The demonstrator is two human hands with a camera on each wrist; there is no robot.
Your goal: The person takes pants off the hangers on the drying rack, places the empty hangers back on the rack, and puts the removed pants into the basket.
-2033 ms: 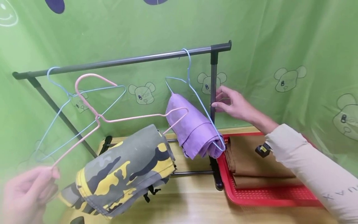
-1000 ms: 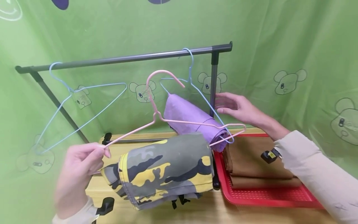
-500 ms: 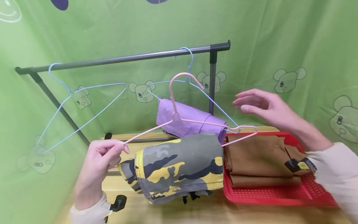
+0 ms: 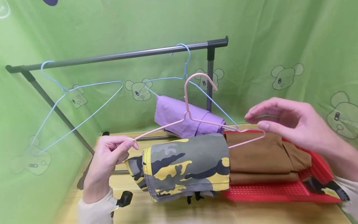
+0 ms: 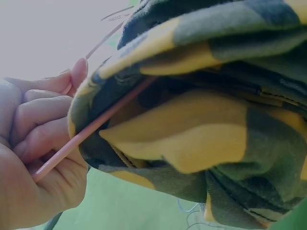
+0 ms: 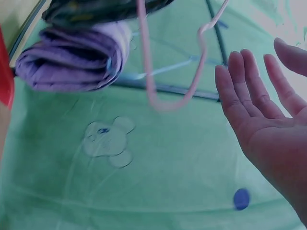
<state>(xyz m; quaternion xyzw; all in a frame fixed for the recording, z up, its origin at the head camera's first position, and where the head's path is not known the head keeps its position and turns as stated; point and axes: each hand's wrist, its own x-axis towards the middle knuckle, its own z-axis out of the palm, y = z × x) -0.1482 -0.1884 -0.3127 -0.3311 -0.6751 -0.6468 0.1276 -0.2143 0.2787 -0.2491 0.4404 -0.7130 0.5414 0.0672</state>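
Head view: your left hand [image 4: 107, 160] pinches a pink hanger [image 4: 185, 101] that has camouflage cloth [image 4: 184, 169] folded over its lower bar.
You hold both in front of the rack [image 4: 126, 56], where purple cloth [image 4: 170, 110] hangs from a blue hanger [image 4: 185, 67]. Your right hand [image 4: 296, 124], fingers relaxed, is just beside the pink hanger's other end, apart from it. Brown cloth [image 4: 260, 157] lies in the red basket [image 4: 279, 198].

Garment rack [image 4: 126, 55], grey crossbar from half past 9 to 1 o'clock. Blue wire hanger [image 4: 95, 83] on it, 9 o'clock. Second blue hanger [image 4: 185, 68], 12 o'clock; purple garment [image 4: 174, 110] over its lower bar. Perforated red basket [image 4: 279, 197], 4 o'clock, containing folded brown garment [image 4: 260, 155]. Wood-grain surface [image 4: 179, 214], 6 o'clock. Green curtain [image 4: 156, 25], bear-face prints, behind.
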